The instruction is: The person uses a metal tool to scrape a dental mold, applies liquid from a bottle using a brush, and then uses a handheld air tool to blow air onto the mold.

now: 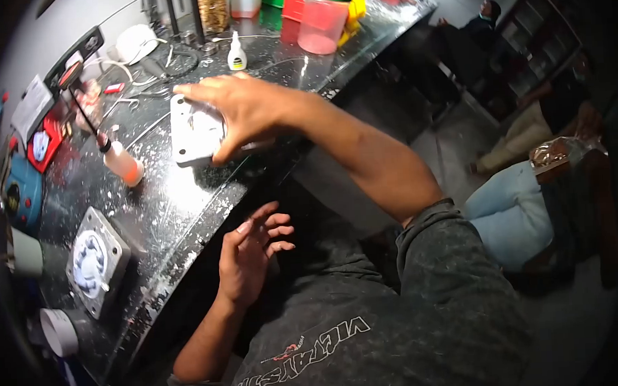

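Item 1: metal block (185, 145), pale, w/ corner holes, at bench's front edge, mid-length; whether it sits flat on the bench or is slightly raised, can't tell from here

Item 2: R hand (252, 105), fingers over far side of block, thumb at its near R corner, grasping it one-handed

Item 3: L hand (246, 259), fingers loosely curled, nothing held, off the front of the bench (158, 225), apart from block

Item 4: second block (92, 264), at L, w/ pale bluish insert, facing up

Item 5: bottle of pinkish liquid (124, 166), L of item 1, thin dark rod rising above it

Item 6: small white bottle (237, 55), just beyond R hand

Risks, my judgement: (a) block prob. heavy & smooth; a one-sided grip could slip, and w/ the edge so close it could go over, L hand giving no support; (b) block swung L could knock the tall, narrow pinkish bottle, spill likely; (c) R knuckles or wrist pushed far could tip the small bottle; (d) thumb could get pinched under a corner if block drops; (e) specks & residue on bench could leave block seated unevenly, or foul its face
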